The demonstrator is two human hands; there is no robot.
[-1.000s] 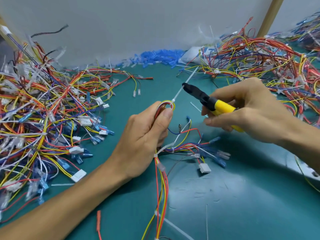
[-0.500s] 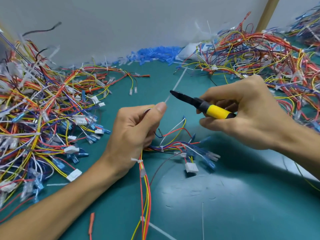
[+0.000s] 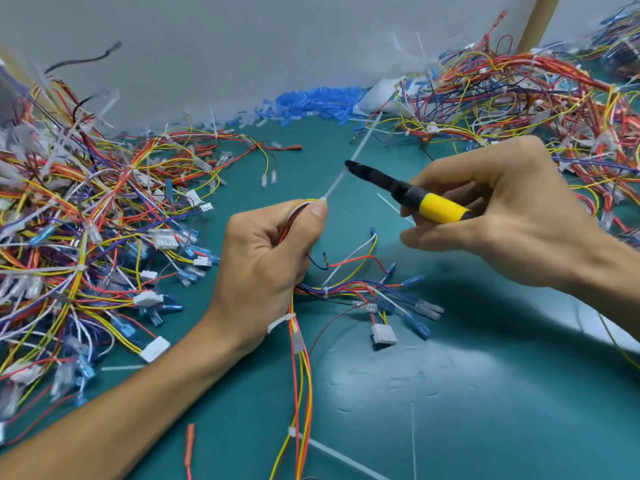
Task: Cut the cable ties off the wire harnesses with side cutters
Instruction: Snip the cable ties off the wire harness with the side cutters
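Yellow cutters [image 3: 439, 208], R hand [image 3: 519, 220]; tip blurry

Single head-worn view: close above the teal matte worktop [image 3: 485, 393], facing forward and down, pale grey wall [image 3: 242, 46] beyond its far edge.

My counter [image 3: 485, 393] has a teal-green top, nicked with small marks at lower right. A grey wall [image 3: 242, 46] runs across the top of the frame, with a heap of small blue sleeves [image 3: 318, 100] against its foot at upper centre. A wooden post [image 3: 535, 22] rises at upper right. One orange sleeve [image 3: 189, 445] lies at the bottom, left of centre.
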